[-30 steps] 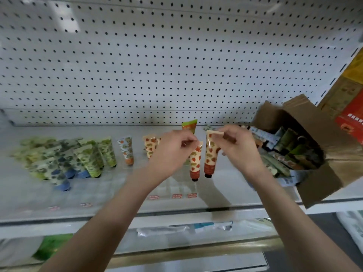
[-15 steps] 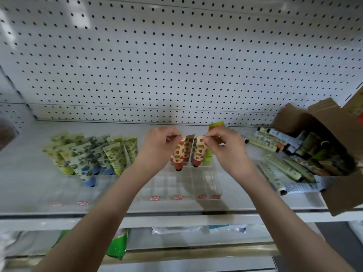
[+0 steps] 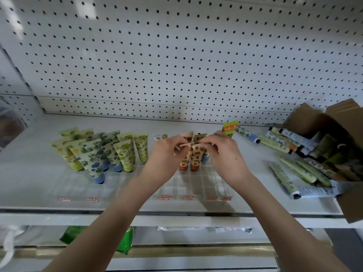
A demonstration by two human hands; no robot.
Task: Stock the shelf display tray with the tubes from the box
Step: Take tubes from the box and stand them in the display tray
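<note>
L hand (image 3: 167, 152) & R hand (image 3: 225, 154) each pinch crimped top of an orange-print tube (image 3: 196, 160), long axes upright, caps down straight below fingers at mid cells of clear divided tray (image 3: 208, 183); cardboard box (image 3: 306, 122) well right of tray.

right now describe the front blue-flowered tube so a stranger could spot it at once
On the white shelf below the pegboard, find the cluster of upright leafy tubes at the left. The front blue-flowered tube stands nearest the shelf edge; unlike its neighbours, nothing stands before it, so its blue cap shows whole.
</note>
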